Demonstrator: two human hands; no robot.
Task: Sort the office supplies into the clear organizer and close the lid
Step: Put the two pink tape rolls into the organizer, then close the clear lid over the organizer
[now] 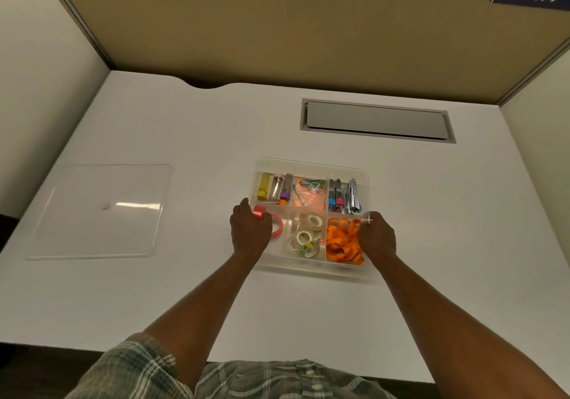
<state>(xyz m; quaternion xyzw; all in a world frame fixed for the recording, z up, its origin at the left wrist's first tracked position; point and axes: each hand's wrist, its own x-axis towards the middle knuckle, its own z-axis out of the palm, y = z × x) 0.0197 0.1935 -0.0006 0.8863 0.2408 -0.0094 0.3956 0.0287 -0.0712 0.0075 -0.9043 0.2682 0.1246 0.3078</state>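
Seating the last items appears to be the step in hand. The lid (pixel 98 213) lies flat on the worktop (pixel 185 290), well apart to the left of the organizer (pixel 311 164). The left hand (pixel 251 233) grips a pink tape roll (pixel 258 212) over the front-left compartment. The right hand (pixel 377 236) is curled at the right wall beside the orange ribbon (pixel 342 241). Something small and shiny sits at its fingertips; whether it is held cannot be told. The roll is probably light and stiff: hold it by the outer rim. The lid looks thin, smooth and likely flexible: lift it by two opposite edges and lower it level.
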